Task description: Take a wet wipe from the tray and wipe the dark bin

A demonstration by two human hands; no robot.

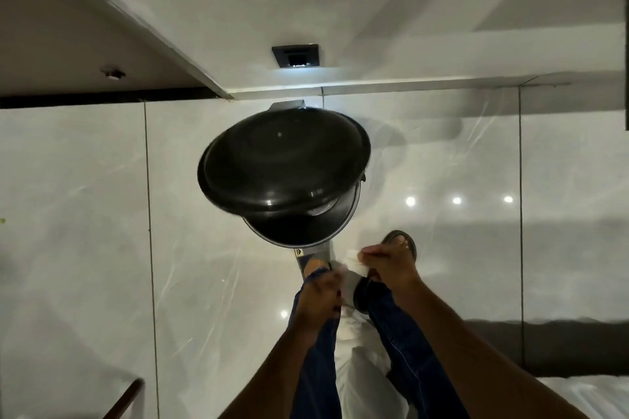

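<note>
The dark round bin stands on the pale tiled floor against the wall, seen from above. Its domed black lid is tilted up, and part of the dark inside shows below it. A foot in a sandal rests on the bin's grey pedal. Just below the bin, both hands hold a white wet wipe between them. My right hand pinches its upper edge. My left hand is blurred and grips its lower left part. No tray is in view.
A dark square wall socket sits above the bin, with a white skirting ledge beneath it. The other sandalled foot stands to the right of the pedal. A wooden edge shows at the bottom left.
</note>
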